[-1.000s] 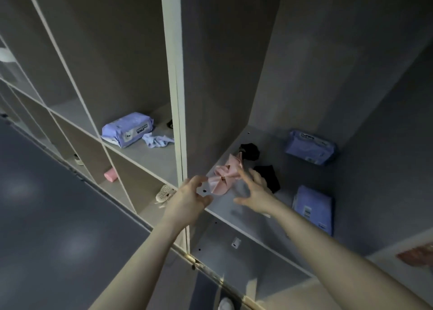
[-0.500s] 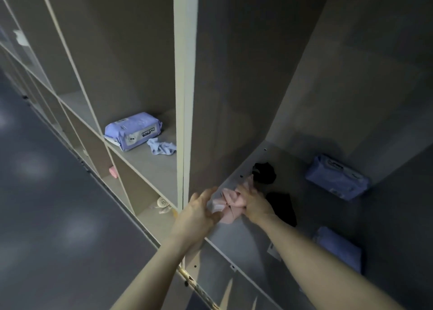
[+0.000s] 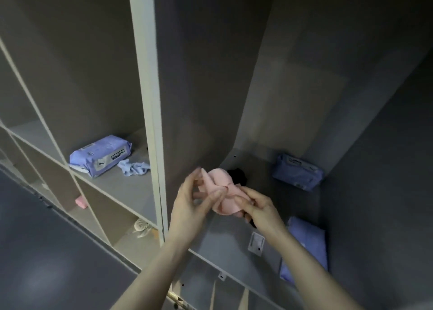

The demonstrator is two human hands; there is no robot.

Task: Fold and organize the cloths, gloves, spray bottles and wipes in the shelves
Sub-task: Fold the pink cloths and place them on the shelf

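A crumpled pink cloth [image 3: 225, 192] is held up above the right compartment's shelf [image 3: 225, 241]. My left hand [image 3: 192, 204] pinches its left edge and my right hand [image 3: 260, 206] grips its right side. Behind the cloth lies a black cloth [image 3: 237, 175], and another dark piece is mostly hidden under my right hand. Two purple wipes packs sit in this compartment: one at the back right [image 3: 297, 171], one near the front right [image 3: 309, 244]. In the left compartment lie a third purple wipes pack [image 3: 100, 155] and a crumpled light blue cloth [image 3: 133, 167].
A white vertical divider [image 3: 150, 122] separates the two compartments. Lower cubbies hold a pink item [image 3: 82, 202] and a whitish bundle [image 3: 141, 226]. A small white label [image 3: 256, 243] lies on the right shelf. Dark floor spreads at lower left.
Both hands closed on the pink cloth and lifted it off the shelf. The camera moved closer to the right compartment.
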